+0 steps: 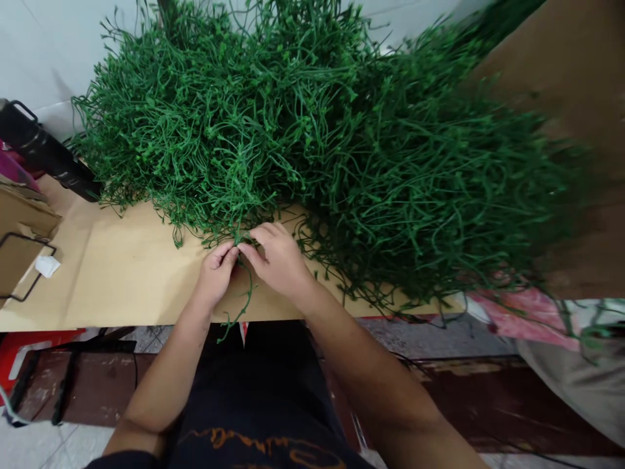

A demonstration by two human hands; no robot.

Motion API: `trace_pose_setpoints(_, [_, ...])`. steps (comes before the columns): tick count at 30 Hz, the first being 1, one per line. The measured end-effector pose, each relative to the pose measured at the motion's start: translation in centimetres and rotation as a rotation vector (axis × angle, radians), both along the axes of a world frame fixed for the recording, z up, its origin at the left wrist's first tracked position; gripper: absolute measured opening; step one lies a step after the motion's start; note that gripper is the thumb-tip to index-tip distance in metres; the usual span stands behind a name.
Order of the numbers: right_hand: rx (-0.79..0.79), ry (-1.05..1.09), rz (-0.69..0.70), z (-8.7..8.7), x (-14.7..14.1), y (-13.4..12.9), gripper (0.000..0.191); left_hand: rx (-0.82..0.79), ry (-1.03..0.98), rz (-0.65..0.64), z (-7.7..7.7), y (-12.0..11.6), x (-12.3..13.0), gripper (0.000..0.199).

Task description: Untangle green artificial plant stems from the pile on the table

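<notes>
At the cardboard's (112, 273) near edge, left hand (215, 270), right hand (277, 257), fingers pinched on one green stem (243, 296)

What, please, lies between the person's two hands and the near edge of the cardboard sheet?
In the head view, one green stem trails from the left hand and right hand across bare cardboard sheet, dangling past its near edge.

Both hands (249, 260) on green plastic stems (312, 130)

Single head view, steeply down, close over cardboard-covered table (122, 273)
</notes>
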State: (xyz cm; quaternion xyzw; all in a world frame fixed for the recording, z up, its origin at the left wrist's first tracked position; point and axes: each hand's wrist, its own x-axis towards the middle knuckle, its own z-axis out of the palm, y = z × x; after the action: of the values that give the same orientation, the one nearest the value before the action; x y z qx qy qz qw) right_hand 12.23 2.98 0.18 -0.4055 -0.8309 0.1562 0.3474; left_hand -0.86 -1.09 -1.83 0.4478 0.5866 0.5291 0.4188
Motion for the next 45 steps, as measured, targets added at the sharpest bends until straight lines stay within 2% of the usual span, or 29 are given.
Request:
trace_pose_setpoints(4, [0.001,0.060,0.034,0.0,0.8,-0.1,0.021,-0.012,0.001,-0.042,0.0,0.0,-0.1,0.016])
trace_pose_setpoints(9, [-0.019,0.062,0.060,0.0,0.7,-1.2,0.024,0.063,0.003,0.080,0.5,0.2,0.3,0.017])
trace_pose_setpoints(15, [-0.042,0.086,0.107,0.2,0.0,-1.8,0.021,-0.020,-0.264,-0.032,2.1,0.6,0.3,0.020])
trace_pose_setpoints(19, [-0.202,0.138,0.170,0.5,0.6,-1.6,0.022,-0.006,-0.217,-0.086,2.6,0.9,0.0,0.015])
trace_pose_setpoints(27, [-0.644,0.558,0.222,0.7,0.5,-1.1,0.050,-0.017,-0.171,-0.206,2.6,1.0,0.2,0.010])
trace_pose_setpoints(32, [-0.715,0.758,0.127,-0.2,-0.2,-0.7,0.050,-0.042,-0.132,-0.210,2.8,0.7,0.1,0.011])
trace_pose_setpoints(35, [-0.602,0.747,0.024,-0.5,-0.2,-0.2,0.049,-0.022,-0.058,-0.235,2.7,0.4,0.1,0.019])
trace_pose_setpoints(38, [-0.273,0.556,-0.111,-0.1,-0.1,0.6,0.047,0.035,0.032,-0.260,2.6,0.2,0.3,0.024])
trace_pose_setpoints(41, [0.042,0.328,-0.209,0.5,-0.5,1.6,0.041,0.055,0.053,-0.222,2.6,0.0,0.6,0.027])
trace_pose_setpoints(43, [0.124,0.239,-0.243,0.8,-0.9,2.1,0.038,0.056,0.045,-0.188,2.7,0.0,0.7,0.031])
trace_pose_setpoints(45, [0.142,0.204,-0.255,0.8,-1.3,2.4,0.036,0.057,0.028,-0.163,2.7,-0.1,0.7,0.033])
